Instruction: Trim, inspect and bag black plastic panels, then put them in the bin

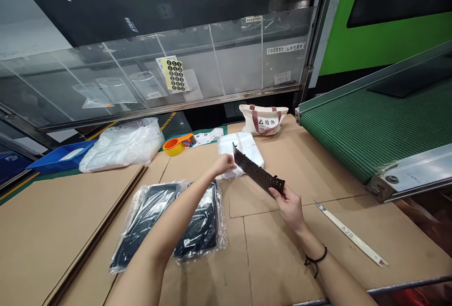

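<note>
Head camera view showed a dark slotted panel [256,170] held up above the cardboard-covered desk [303,160], slanting in front of the stack of clear bags [250,147] and reaching to its right. The right hand [291,206] pinched the panel's near lower end, thumb on the face and fingers behind. The left hand [223,165] was at the stack's left edge, near the panel's far end but apart from it; its fingers were curled nearly closed, and whether they gripped any film could not be told.

The panel looked light and fairly stiff, probably moulded plastic, with small tabs along its edge that seemed likely to snap or snag film. Its plain end edges looked the safest hold, one hand at each end, with little squeeze. The bags seemed thin, limp and slippery, better lifted singly by a corner. Bagged black pieces [196,230] lay nearer and left of the stack, and a white-handled craft knife [349,233] lay nearer and right of it.
</note>
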Motion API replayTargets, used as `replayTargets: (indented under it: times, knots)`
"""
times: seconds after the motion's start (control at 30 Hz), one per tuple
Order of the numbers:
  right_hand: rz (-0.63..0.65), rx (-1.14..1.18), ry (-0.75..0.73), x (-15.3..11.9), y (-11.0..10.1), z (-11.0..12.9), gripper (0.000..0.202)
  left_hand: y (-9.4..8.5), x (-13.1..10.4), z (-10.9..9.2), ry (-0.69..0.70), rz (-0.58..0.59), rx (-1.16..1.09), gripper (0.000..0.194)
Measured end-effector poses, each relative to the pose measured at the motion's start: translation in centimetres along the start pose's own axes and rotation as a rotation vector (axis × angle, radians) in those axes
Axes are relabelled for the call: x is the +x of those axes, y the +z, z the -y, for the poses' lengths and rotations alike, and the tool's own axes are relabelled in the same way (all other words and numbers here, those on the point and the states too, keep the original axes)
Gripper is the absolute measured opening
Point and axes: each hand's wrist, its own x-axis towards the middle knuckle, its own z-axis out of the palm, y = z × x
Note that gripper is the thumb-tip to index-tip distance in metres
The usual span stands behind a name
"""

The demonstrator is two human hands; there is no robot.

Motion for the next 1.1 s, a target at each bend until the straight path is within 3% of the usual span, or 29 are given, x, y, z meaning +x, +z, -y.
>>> replayTargets:
  times: [0.13, 0.5, 0.8, 0.97, 1.1]
  knots:
    - [0.028, -0.050, -0.019, -0.1, 0.0, -0.1, 0.029, -0.4, 0.1, 0.3, 0.000, 0.036, -0.054, 0.025]
    - [0.026, -0.086, -0.050, -0.3, 0.1, 0.2, 0.031, -0.2, 0.3, 0.5, -0.058, -0.011, -0.206, 0.025]
    - [0.031, -0.025, 0.009, -0.5, 0.3, 0.7, 0.029, -1.2, 0.6, 0.4, -0.150, -0.358, -0.543, 0.029]
    - [-0.080, 0.070, 0.103, 0.1, 0.3, 0.6, 0.034, -1.3, -0.5, -0.8, -0.121, -0.448, -0.597, 0.023]
    - [-0.247, 0.188, 0.166, 0.4, -1.0, 1.2, 0.046, -1.6, -2.8, -1.4, -0.061, -0.428, -0.540, 0.011]
